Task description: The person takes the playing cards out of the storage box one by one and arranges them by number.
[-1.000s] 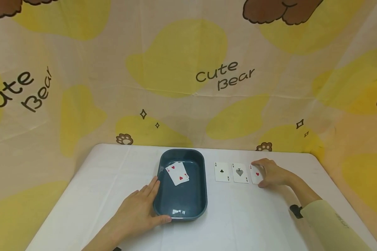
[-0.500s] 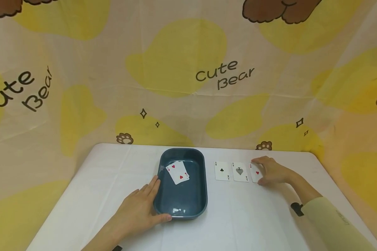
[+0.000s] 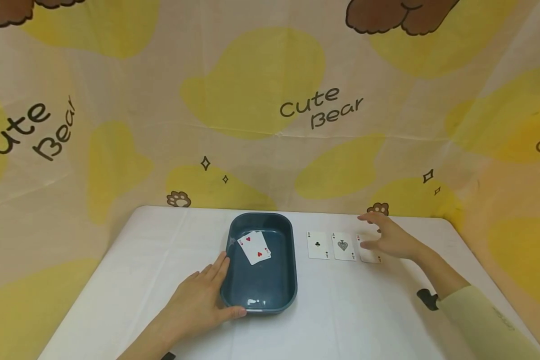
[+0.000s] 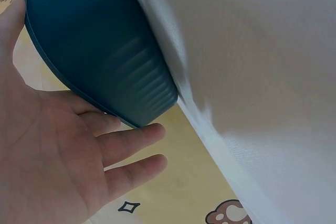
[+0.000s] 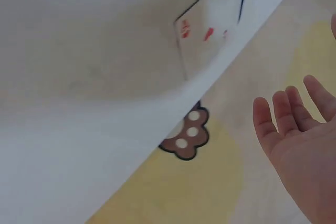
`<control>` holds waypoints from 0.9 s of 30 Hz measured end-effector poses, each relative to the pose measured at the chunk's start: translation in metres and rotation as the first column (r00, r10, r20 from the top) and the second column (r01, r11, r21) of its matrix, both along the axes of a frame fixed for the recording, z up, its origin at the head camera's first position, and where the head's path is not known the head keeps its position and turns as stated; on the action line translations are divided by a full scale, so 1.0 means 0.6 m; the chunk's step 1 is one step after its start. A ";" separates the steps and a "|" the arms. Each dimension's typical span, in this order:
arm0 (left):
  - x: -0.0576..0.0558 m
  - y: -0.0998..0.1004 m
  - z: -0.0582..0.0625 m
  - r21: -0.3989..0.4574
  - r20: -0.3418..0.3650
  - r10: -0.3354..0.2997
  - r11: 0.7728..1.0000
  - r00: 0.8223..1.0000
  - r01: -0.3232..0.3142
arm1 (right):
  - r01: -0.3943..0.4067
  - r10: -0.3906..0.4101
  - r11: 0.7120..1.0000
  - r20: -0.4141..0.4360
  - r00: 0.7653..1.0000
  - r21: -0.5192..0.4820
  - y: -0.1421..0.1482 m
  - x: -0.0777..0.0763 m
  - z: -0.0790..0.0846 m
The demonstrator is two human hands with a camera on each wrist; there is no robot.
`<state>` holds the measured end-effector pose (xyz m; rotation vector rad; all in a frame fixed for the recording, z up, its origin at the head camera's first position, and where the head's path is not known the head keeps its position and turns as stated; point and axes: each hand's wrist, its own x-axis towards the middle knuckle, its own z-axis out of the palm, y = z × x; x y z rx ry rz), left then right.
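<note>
My left hand [image 3: 195, 302] rests against the blue rectangular dish [image 3: 261, 286], fingers along its left side and thumb at the near edge. In the left wrist view its fingers [image 4: 134, 144] are fairly straight and touch the dish's outer wall. Inside the dish lie overlapping playing cards, a two of hearts [image 3: 254, 249] on top. My right hand [image 3: 398, 241] hovers, fingers spread and holding nothing, over the red ace [image 3: 370, 257], partly hiding it. To the left, in a row, lie the ace of spades [image 3: 343, 246] and ace of clubs [image 3: 317, 245]. The right wrist view shows the hand apart from the cards.
A white-covered table [image 3: 333, 310] bears everything. Behind it hangs a patterned cloth [image 3: 252, 100] with yellow patches and "Cute Bear" lettering, close to the table's far edge.
My right hand has let go of the ace of hearts and lifted off it, leaving the card flat at the right end of the row. The left hand and the dish have stayed put.
</note>
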<state>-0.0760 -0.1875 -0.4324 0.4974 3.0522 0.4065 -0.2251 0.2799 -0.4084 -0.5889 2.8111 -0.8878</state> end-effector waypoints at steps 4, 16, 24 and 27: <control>0.000 0.000 -0.001 0.004 0.000 0.002 1.000 1.000 -0.002 | -0.027 0.026 0.999 -0.039 0.999 -0.020 -0.017 0.007 0.011; -0.001 0.001 -0.002 0.013 0.001 0.002 1.000 1.000 -0.002 | -0.086 0.087 0.996 -0.069 0.994 0.014 -0.061 0.028 0.040; -0.002 0.002 0.000 0.007 0.014 0.003 1.000 1.000 -0.003 | -0.107 0.108 0.994 -0.089 0.990 0.016 -0.094 0.033 0.042; -0.002 0.001 -0.001 0.005 0.017 0.007 1.000 1.000 -0.007 | -0.109 0.109 0.994 -0.089 0.990 0.015 -0.106 0.035 0.046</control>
